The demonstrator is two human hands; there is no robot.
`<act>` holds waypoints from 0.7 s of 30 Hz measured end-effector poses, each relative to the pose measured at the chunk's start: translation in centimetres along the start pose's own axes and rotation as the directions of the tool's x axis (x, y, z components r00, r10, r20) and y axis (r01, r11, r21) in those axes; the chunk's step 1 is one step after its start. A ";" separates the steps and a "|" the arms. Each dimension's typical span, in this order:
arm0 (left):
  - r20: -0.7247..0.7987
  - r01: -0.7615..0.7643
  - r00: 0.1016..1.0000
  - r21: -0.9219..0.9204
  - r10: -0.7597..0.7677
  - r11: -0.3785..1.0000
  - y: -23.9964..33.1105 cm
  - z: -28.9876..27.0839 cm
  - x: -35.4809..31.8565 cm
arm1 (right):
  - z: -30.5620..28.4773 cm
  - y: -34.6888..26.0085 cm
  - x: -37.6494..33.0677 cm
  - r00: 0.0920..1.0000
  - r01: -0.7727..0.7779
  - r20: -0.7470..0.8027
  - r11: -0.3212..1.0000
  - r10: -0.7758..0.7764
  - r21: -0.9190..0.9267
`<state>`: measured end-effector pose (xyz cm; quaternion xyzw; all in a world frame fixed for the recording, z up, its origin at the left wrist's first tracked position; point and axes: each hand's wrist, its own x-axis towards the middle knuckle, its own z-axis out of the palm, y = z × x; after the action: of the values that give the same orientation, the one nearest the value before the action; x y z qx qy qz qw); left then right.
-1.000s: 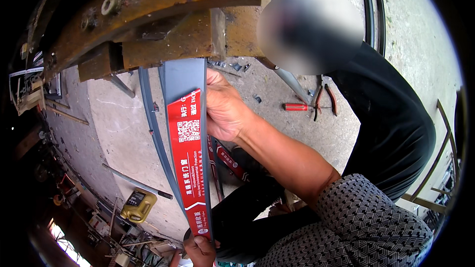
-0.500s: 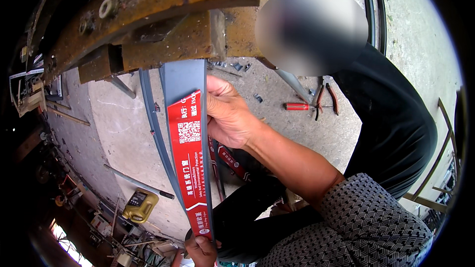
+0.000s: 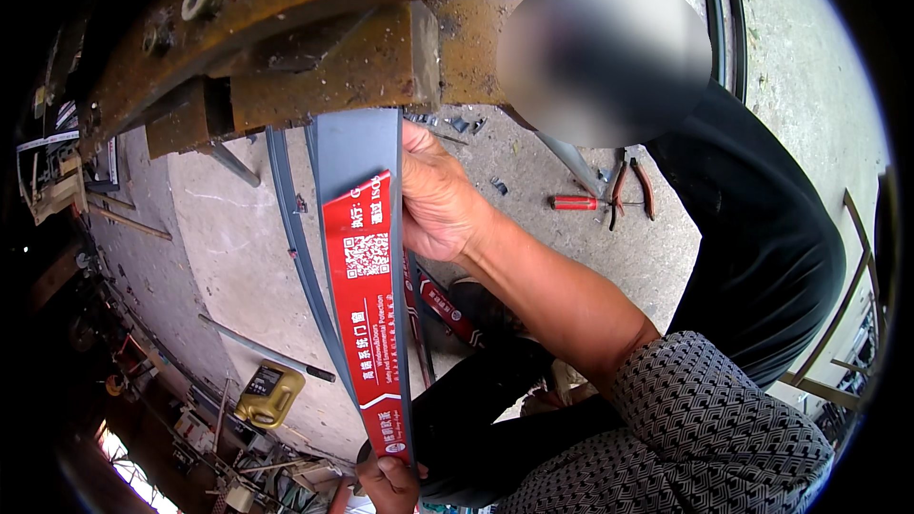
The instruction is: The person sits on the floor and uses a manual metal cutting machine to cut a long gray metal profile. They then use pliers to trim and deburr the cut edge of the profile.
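A long grey metal profile [image 3: 357, 148] with red printed film on its face runs down the middle of the view. Its far end goes in beneath a rusty brown steel machine part [image 3: 333, 67]. Near that end my right hand [image 3: 438, 195] holds the profile's right edge, with its fingertips hidden behind it. At the near end my left hand [image 3: 388, 484] is closed round the profile, thumb over the red film.
On the floor lie red-handled pliers [image 3: 630, 192], a red screwdriver handle [image 3: 574, 202] and small dark scraps [image 3: 461, 124]. Left of the profile are a gold jug [image 3: 269, 395] and a thin rod [image 3: 267, 347]. More red-filmed profiles [image 3: 447, 312] lie below my right arm.
My right hand has shifted slightly toward the machine, and its thumb no longer shows over the profile's face. My left hand keeps its hold. The machine part appears slightly shifted in view.
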<state>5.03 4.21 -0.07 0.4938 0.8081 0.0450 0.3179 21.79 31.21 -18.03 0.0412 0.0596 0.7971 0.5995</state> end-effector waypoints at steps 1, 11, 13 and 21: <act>0.003 -0.004 1.000 -0.004 0.004 1.000 -0.5 0.0 -0.2 | 0.1 -0.1 0.0 1.000 -0.011 -0.002 1.000 0.011 0.011; 0.060 0.046 0.997 -0.114 -0.039 0.992 -0.2 -0.3 -0.4 | 0.2 -0.7 -0.4 0.998 -0.068 -0.012 0.996 0.067 -0.058; 0.068 0.046 0.997 -0.115 -0.038 0.992 0.0 -0.4 -0.3 | 0.2 -0.8 -0.6 0.997 -0.073 -0.024 0.995 0.072 -0.065; 0.063 0.013 0.998 -0.033 -0.011 0.999 0.1 -0.6 -0.2 | 2.8 -1.2 -2.7 0.981 -0.128 -0.158 0.990 0.116 -0.067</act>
<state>4.83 4.27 0.55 0.4847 0.7999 0.0409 0.3516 24.04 29.05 -15.39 -0.0402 0.0723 0.8348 0.5444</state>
